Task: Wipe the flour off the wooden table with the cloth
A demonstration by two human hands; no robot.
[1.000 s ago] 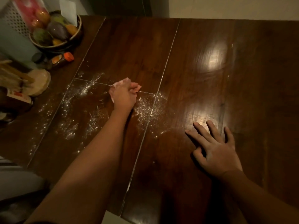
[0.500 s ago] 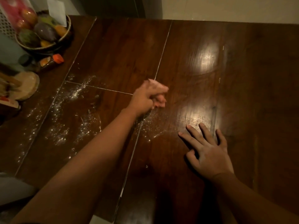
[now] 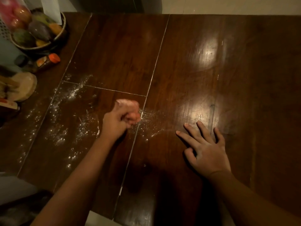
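Note:
My left hand (image 3: 118, 119) grips a bunched pink cloth (image 3: 129, 104) and presses it on the dark wooden table (image 3: 195, 79), just left of a plank seam. White flour (image 3: 73, 128) is scattered to the left of that hand, with thinner smears of flour (image 3: 149, 126) just right of it. My right hand (image 3: 206, 148) lies flat on the table with fingers spread, well to the right of the cloth and holding nothing.
At the far left stand a bowl of fruit (image 3: 37, 31), a small bottle with an orange cap (image 3: 47, 61) lying on its side, and a round wooden piece (image 3: 22, 86). The table's near edge runs along the bottom left.
My left hand swept the cloth right across the seam, then came back left and a little toward me. The flour right of the seam has thinned. My right hand has stayed put.

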